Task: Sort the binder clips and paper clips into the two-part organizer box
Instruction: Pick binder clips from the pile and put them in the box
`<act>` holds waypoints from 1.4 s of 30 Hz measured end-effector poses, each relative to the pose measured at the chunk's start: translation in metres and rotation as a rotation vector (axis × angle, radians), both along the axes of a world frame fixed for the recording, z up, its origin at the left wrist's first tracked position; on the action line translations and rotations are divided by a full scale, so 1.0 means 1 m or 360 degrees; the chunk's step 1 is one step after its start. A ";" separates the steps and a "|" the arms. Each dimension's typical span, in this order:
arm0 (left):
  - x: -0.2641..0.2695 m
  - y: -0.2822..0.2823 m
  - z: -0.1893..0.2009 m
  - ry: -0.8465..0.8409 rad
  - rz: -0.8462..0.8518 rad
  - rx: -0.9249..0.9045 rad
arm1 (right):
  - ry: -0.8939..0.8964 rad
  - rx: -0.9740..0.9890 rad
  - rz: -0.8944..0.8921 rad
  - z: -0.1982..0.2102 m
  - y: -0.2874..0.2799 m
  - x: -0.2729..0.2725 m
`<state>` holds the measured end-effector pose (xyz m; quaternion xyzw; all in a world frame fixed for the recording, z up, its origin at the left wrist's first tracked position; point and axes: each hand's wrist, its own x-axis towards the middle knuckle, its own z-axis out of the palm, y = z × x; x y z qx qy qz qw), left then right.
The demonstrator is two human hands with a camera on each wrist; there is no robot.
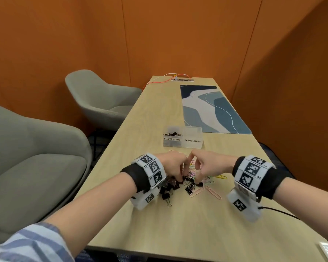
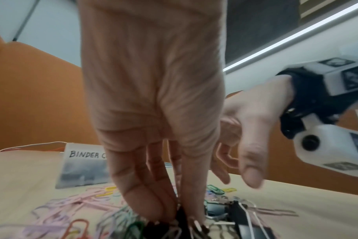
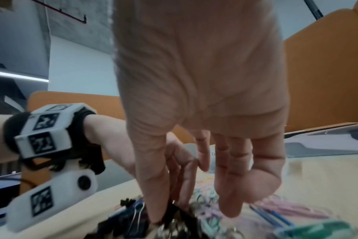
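A mixed pile of black binder clips (image 1: 178,187) and coloured paper clips (image 1: 206,190) lies on the table in front of the clear two-part organizer box (image 1: 192,143). Its left part, labelled BINDER CLIPS (image 1: 172,138), holds several black clips; nothing shows in the right part, labelled PAPER CLIPS (image 1: 192,140). My left hand (image 1: 180,179) reaches down into the pile, fingertips pinching a black binder clip (image 2: 182,217). My right hand (image 1: 197,183) is beside it, thumb and forefinger pinching another black binder clip (image 3: 174,210), the other fingers (image 3: 231,202) hanging loose.
A blue patterned desk mat (image 1: 212,108) lies behind the box on the right. An orange cable (image 1: 159,81) runs to a power strip at the far table end. Two grey armchairs (image 1: 102,95) stand left of the table (image 1: 187,233). Orange walls enclose the space.
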<state>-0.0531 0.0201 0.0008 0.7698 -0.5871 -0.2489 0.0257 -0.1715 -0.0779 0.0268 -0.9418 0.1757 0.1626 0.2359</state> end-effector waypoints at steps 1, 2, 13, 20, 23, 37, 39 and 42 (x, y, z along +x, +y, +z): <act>0.002 0.000 -0.001 0.0014 0.0015 -0.0019 | -0.0013 -0.0038 0.0014 -0.004 0.002 -0.001; 0.004 0.001 -0.002 0.0051 0.0035 -0.0033 | -0.0034 -0.0089 0.0033 -0.009 0.004 -0.001; 0.038 0.018 0.005 0.0680 0.0355 -0.0103 | -0.0195 -0.0160 0.0283 -0.032 0.012 0.007; 0.051 0.019 0.011 0.0832 0.0461 -0.0223 | -0.0312 -0.0247 0.0370 -0.034 0.011 0.012; 0.054 0.020 0.013 0.0837 0.0498 -0.0267 | -0.0423 -0.0305 0.0449 -0.035 0.012 0.013; 0.067 0.012 0.013 0.0867 0.0568 -0.0343 | -0.0213 -0.0421 0.0624 -0.030 0.014 0.024; 0.070 0.011 0.015 0.0856 0.0581 -0.0347 | -0.0231 -0.0371 0.0602 -0.031 0.012 0.025; 0.077 0.008 0.020 0.0839 0.0613 -0.0369 | -0.0341 -0.0220 0.0508 -0.034 0.003 0.026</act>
